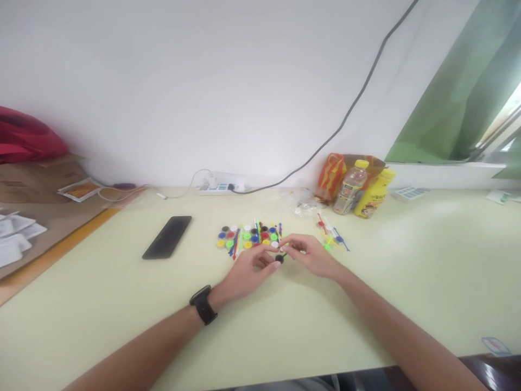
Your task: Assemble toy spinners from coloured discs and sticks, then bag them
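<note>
Between my hands is a small black round piece with a thin dark stick beside it. My left hand, a black watch on its wrist, pinches this black piece between thumb and fingers. My right hand meets it from the right with its fingers bent together; what its fingertips hold is hidden. Just beyond lie several small round pieces with coloured caps in rows, with bundles of coloured arrow-tipped sticks among them. To the right of my right hand, red, white, blue and green pieces on sticks lie in a loose group.
A black phone lies to the left. Along the wall stand a power strip, clear plastic wrapping, a clear bottle, a yellow bottle and a red-yellow bag. A cardboard box sits at far left.
</note>
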Demonstrator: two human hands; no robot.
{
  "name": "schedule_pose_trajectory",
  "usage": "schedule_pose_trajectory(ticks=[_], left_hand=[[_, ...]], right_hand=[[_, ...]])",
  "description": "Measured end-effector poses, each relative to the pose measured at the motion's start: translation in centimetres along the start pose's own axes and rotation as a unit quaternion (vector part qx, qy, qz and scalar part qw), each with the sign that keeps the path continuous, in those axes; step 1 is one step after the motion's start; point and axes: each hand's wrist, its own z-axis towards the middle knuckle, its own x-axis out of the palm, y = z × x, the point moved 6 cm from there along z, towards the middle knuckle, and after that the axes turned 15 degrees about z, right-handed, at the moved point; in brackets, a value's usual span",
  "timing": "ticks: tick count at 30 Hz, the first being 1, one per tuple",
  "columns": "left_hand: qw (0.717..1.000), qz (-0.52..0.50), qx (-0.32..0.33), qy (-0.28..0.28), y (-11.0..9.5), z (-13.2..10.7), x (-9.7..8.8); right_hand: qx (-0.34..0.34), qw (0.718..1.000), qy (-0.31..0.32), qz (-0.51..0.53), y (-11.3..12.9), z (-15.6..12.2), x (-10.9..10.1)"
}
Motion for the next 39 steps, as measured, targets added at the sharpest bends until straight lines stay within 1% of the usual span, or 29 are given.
schedule_pose_trajectory(ticks=[2, 5, 6, 7, 8, 9, 11, 12, 13, 14, 16, 18, 23, 27, 31, 34, 36, 39], left_hand=[[1.000, 0.018, -0.004, -0.001, 0.2, -0.1, 0.1], [0.999, 0.043, 0.000, -0.004, 0.5, -0.1, 0.0], [0.999, 0.050, 0.002, -0.002, 0.6, -0.1, 0.1], [0.998, 0.055, 0.004, 0.002, 0.6, -0.1, 0.1], [0.998, 0.061, 0.008, 0.007, 0.5, -0.1, 0.1], [0.998, 0.065, 0.012, 0.011, 0.4, -0.1, 0.1], [0.997, 0.074, 0.020, 0.016, 0.2, -0.2, 0.1], [0.997, 0.077, 0.022, 0.016, 0.0, -0.2, 0.1], [0.997, 0.078, 0.022, 0.017, -0.1, -0.2, 0.1], [0.997, 0.079, 0.021, 0.017, -0.2, -0.1, 0.0], [0.996, 0.081, 0.015, 0.017, -0.2, -0.1, 0.0], [0.996, 0.081, 0.013, 0.016, -0.2, -0.1, 0.0], [0.997, 0.075, 0.012, 0.012, 0.3, 0.0, 0.1], [0.997, 0.073, 0.010, 0.008, 0.5, -0.1, 0.1], [0.998, 0.060, 0.005, -0.017, 0.6, -0.1, -0.1], [0.997, 0.058, 0.004, -0.047, 0.6, -0.1, -0.5], [0.996, 0.051, 0.004, -0.067, 0.5, -0.1, -0.7], [0.995, 0.039, 0.007, -0.094, 0.3, -0.1, -1.1]], right_hand=[[0.013, 1.000, -0.016, 0.002, -0.3, 0.2, -1.9], [0.028, 0.996, -0.086, -0.008, -1.3, 0.5, -5.5], [0.032, 0.993, -0.106, -0.027, -1.7, 0.6, -6.6], [0.034, 0.989, -0.126, -0.067, -2.1, 0.6, -7.7], [0.031, 0.979, -0.153, -0.130, -2.4, 0.5, -8.8], [0.025, 0.960, -0.187, -0.206, -2.6, 0.4, -9.8], [0.024, 0.912, -0.246, -0.329, -3.0, 0.0, -11.5], [0.038, 0.897, -0.256, -0.360, -3.4, -0.1, -12.0], [0.056, 0.890, -0.253, -0.374, -3.9, -0.2, -12.3], [0.073, 0.890, -0.243, -0.378, -4.4, -0.3, -12.4], [0.096, 0.897, -0.214, -0.374, -5.3, -0.5, -11.9], [0.109, 0.900, -0.189, -0.377, -5.8, -0.7, -10.8], [0.122, 0.905, -0.092, -0.397, -6.0, -0.5, -8.0], [0.106, 0.914, -0.064, -0.385, -5.8, -1.5, -7.5], [0.052, 0.920, -0.065, -0.382, -5.2, -4.9, -7.2], [-0.007, 0.930, -0.053, -0.364, -3.9, -8.1, -5.9], [-0.050, 0.935, -0.033, -0.351, -2.5, -9.7, -4.2], [-0.100, 0.938, 0.056, -0.327, -0.3, -10.5, -0.1]])
